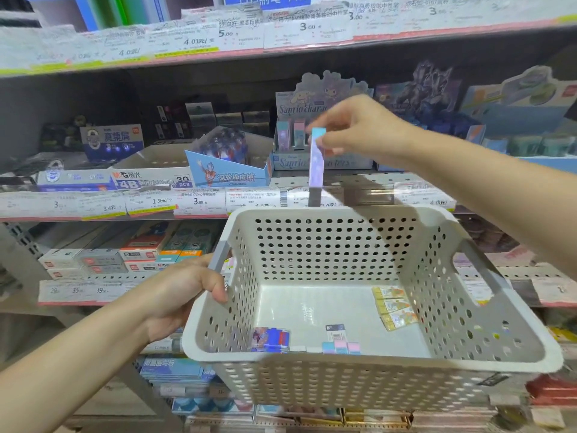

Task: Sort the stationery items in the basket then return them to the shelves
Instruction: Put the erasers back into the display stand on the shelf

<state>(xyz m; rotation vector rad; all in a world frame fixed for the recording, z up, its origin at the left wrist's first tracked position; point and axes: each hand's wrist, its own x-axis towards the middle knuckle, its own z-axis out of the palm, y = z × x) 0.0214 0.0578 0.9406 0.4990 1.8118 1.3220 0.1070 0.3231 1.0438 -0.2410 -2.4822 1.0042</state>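
Note:
My left hand (184, 292) grips the grey left handle of a white perforated basket (315, 389), held in front of the shelves. My right hand (359, 132) pinches the top of a long, narrow pastel-blue stationery box (316, 164), which hangs upright above the basket's far rim, in front of the Sanrio display box (324, 120). On the basket floor lie a blue-red eraser pack (271, 339), small pink and blue erasers (342, 346), a small barcode box (334, 329) and yellow packs (395, 303).
The middle shelf (199, 201) carries a 4B eraser carton (150, 179), an Ultraman eraser display (228, 170) and price tags along its edge. Lower shelves hold flat boxes (131, 254). More display boxes stand at the right (515, 120).

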